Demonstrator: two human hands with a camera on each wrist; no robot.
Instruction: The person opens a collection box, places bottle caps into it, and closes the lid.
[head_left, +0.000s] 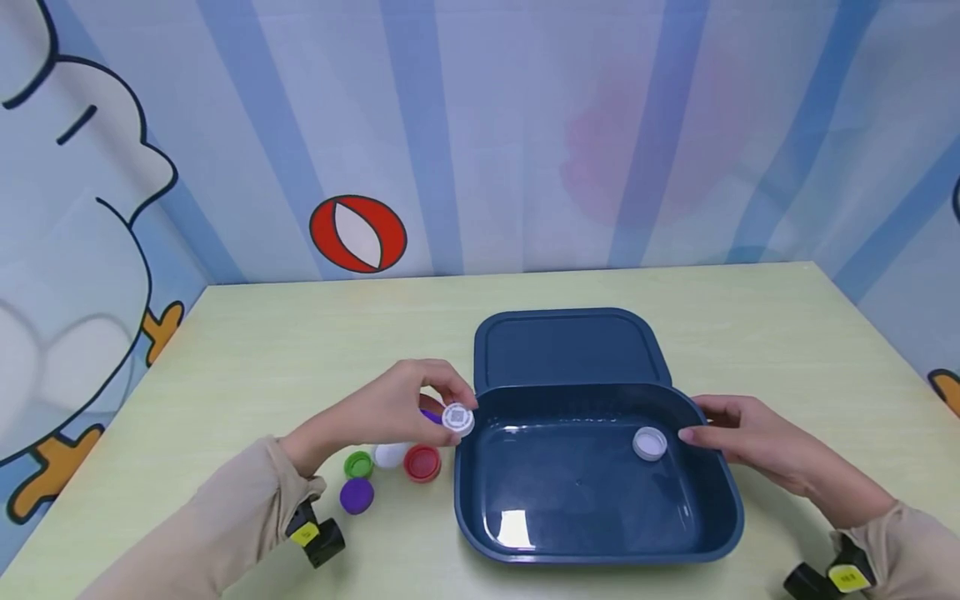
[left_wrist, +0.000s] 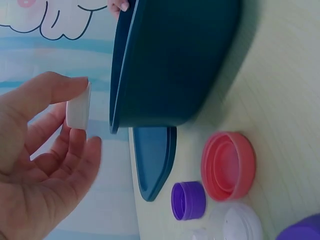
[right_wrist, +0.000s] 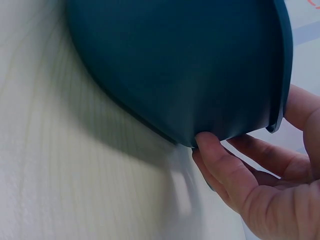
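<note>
My left hand (head_left: 408, 406) pinches a white bottle cap (head_left: 458, 419) between thumb and fingers, just beside the left rim of a dark blue plastic box (head_left: 592, 557). Seen from the left wrist, the held cap (left_wrist: 78, 111) is edge-on and apart from the box wall. My right hand (head_left: 761, 442) holds the box's right side, with the thumb over the rim and fingers against the outer wall, as the right wrist view shows. Inside the box, toward the right, lies another white cap (head_left: 649, 443).
Left of the box lie a red cap (head_left: 422, 463), a green cap (head_left: 358, 465), a purple cap (head_left: 357, 496) and a white cap (head_left: 391, 455). Another purple cap (left_wrist: 189, 200) is partly hidden by my left hand in the head view. A dark blue lid (head_left: 570, 346) lies behind the box.
</note>
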